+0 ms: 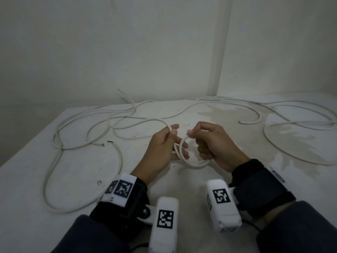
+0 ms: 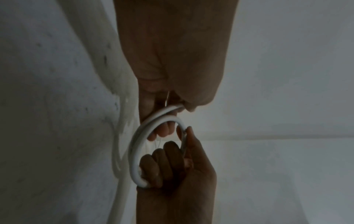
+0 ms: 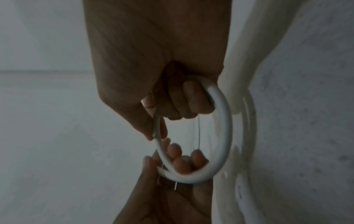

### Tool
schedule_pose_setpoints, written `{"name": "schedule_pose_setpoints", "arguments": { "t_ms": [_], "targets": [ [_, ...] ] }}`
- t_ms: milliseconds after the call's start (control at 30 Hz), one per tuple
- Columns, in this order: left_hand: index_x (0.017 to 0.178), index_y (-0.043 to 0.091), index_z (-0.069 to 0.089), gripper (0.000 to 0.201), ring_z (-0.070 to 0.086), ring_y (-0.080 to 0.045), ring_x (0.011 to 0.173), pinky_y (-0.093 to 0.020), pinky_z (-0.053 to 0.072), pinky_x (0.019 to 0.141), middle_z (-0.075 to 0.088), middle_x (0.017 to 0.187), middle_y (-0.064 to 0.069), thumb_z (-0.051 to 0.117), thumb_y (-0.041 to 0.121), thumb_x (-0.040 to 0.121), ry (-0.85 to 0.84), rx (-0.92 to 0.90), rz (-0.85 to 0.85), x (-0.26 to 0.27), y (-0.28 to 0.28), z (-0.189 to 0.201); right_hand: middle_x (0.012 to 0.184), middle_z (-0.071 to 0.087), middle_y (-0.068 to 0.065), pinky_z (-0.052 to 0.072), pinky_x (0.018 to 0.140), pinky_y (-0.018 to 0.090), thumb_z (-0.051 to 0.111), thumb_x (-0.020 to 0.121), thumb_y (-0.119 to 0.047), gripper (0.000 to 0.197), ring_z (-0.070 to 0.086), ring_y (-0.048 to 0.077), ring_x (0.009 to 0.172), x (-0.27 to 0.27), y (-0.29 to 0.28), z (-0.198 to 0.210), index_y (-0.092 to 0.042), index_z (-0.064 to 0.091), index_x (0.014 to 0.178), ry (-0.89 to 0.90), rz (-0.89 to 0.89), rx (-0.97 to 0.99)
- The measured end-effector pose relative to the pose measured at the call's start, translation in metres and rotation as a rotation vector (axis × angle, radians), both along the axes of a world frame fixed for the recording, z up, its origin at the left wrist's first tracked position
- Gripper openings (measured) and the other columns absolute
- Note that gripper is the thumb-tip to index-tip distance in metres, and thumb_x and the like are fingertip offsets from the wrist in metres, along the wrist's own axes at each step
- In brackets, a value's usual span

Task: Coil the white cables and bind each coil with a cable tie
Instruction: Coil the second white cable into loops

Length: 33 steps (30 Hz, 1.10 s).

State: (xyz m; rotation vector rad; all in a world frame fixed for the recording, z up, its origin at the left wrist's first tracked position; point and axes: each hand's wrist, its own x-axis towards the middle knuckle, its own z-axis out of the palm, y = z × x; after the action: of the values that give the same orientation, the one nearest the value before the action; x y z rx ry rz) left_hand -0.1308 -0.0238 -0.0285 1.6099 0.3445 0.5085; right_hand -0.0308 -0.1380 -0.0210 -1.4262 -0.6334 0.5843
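Both hands hold a small loop of white cable (image 1: 182, 154) just above the table's middle. My left hand (image 1: 172, 130) pinches the cable between thumb and forefinger where the long run leads away to the left. My right hand (image 1: 190, 133) pinches the cable's end at the top of the loop, and its lower fingers (image 1: 205, 157) curl round the loop's bottom. The left wrist view shows the loop (image 2: 134, 151) between my left hand (image 2: 172, 109) and my right hand (image 2: 178, 166). A thin pale strand (image 3: 197, 133) crosses inside the loop (image 3: 225, 128); I cannot tell what it is.
Loose white cables (image 1: 54, 161) sprawl over the white table (image 1: 27, 189) at the left, along the back (image 1: 200, 103) and at the right (image 1: 273, 143). A small dark piece (image 1: 110, 141) lies left of my hands. A damp stain (image 1: 300, 139) marks the right side. Walls close off the back.
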Motion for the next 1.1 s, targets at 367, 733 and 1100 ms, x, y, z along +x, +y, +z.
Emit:
{"name": "schedule_pose_setpoints", "arguments": {
  "t_ms": [367,733,1100],
  "targets": [
    [0.095,0.007,0.060,0.071,0.028,-0.008,0.041,-0.019,0.026,0.040,0.030,0.045,0.009,0.014,0.062,0.093,0.090,0.126,-0.125,0.002,-0.010,0.025,0.045,0.038,-0.010,0.027,0.047,0.028,0.055,0.094,-0.010,0.024,0.028,0.010,0.040,-0.017,0.003,0.012,-0.021,0.039,0.109,-0.146,0.162,0.051],
    [0.044,0.024,0.047,0.067,0.031,-0.004,0.030,-0.020,0.025,0.043,0.032,0.032,0.009,0.019,0.065,0.089,0.089,0.446,0.062,0.007,-0.011,0.028,0.048,0.036,-0.007,0.034,0.052,0.029,0.028,0.087,0.005,0.044,0.027,0.010,0.042,-0.013,0.002,0.016,-0.018,0.047,0.119,0.005,0.204,0.015],
    [0.049,0.031,0.046,0.046,0.041,-0.002,0.040,-0.011,0.026,0.045,0.044,0.039,0.014,0.057,0.029,0.094,-0.202,0.694,0.179,0.012,-0.001,0.014,0.062,0.048,0.003,0.046,0.065,0.034,0.046,0.088,0.005,0.031,0.045,0.015,0.056,-0.009,0.003,0.011,-0.020,0.052,0.105,-0.020,0.116,0.050]
  ]
}}
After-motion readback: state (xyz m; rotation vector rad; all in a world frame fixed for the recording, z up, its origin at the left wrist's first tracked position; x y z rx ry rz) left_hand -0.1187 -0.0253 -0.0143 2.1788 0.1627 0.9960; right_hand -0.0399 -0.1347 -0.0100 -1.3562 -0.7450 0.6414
